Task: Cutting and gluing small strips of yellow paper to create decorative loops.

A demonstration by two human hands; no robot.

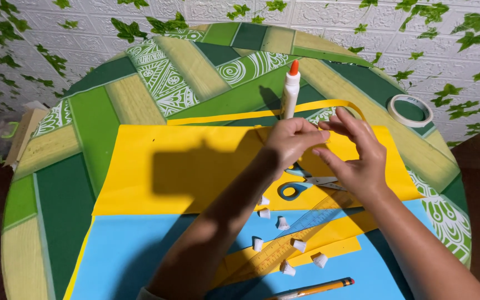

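**Both hands meet on the end of a long yellow strip**

The left hand and the right hand come together above the yellow sheet, fingertips facing each other and nearly touching. Between them they pinch the near end of a yellow paper strip; the left hand's fingers are curled narrow round it, the right hand's fingers are straighter, thumb and forefinger closing on the same spot. What exactly sits between the fingertips is too small to tell.

From the hands the strip's long axis runs away to the left hand's outer side, lying just beyond the far edge of the yellow sheet, while a short part arcs over the right hand's fingers. The left hand is the nearer one to the strip's free length.

Just beyond the left hand's knuckles stands a glue bottle, upright. Below the hands lie scissors, nearer the wrists a clear ruler and small white paper cones on the blue sheet.
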